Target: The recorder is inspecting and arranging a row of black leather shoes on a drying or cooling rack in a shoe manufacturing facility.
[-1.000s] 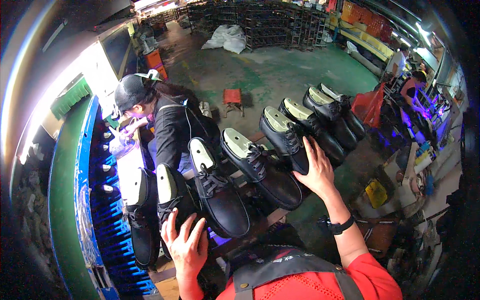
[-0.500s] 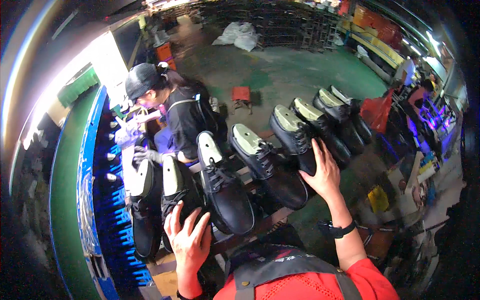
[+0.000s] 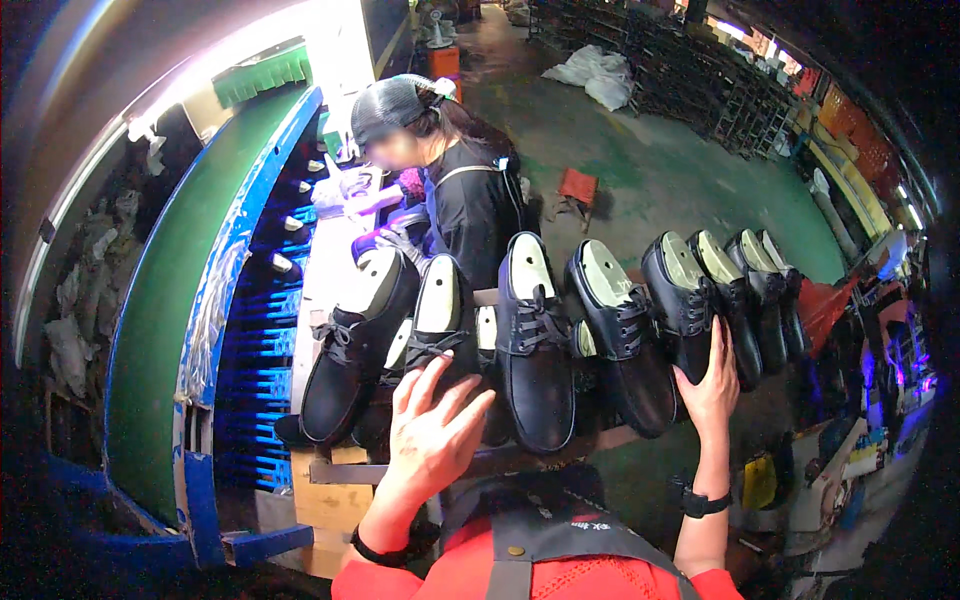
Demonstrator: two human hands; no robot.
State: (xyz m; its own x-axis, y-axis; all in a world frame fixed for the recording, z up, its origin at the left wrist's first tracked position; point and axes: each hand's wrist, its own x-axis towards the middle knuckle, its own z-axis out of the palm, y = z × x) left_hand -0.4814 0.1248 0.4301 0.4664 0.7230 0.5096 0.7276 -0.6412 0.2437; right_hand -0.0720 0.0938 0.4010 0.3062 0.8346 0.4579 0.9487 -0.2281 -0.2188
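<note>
A row of black lace-up shoes with pale shoe lasts inside them stands in front of me, toes toward me. My left hand (image 3: 435,430) has its fingers spread over the toe of the second shoe from the left (image 3: 440,300), just below its laces. My right hand (image 3: 712,385) is curved round the front of another black shoe (image 3: 678,265), thumb on its left side and fingers along its right. Between my hands stand two more black shoes, one in the middle (image 3: 540,385) and one right of it (image 3: 610,280). The leftmost shoe (image 3: 345,385) leans with its toe leftward.
A co-worker in a dark cap (image 3: 385,108) sits beyond the row, a gloved hand close behind the leftmost shoes. On the left runs a green conveyor belt (image 3: 165,340) beside a blue frame with pegs. A red stool (image 3: 578,186) and white sacks (image 3: 595,75) are farther back.
My view has turned, so the row, the co-worker and the conveyor sit farther right in the picture. Both hands stay at the same shoes.
</note>
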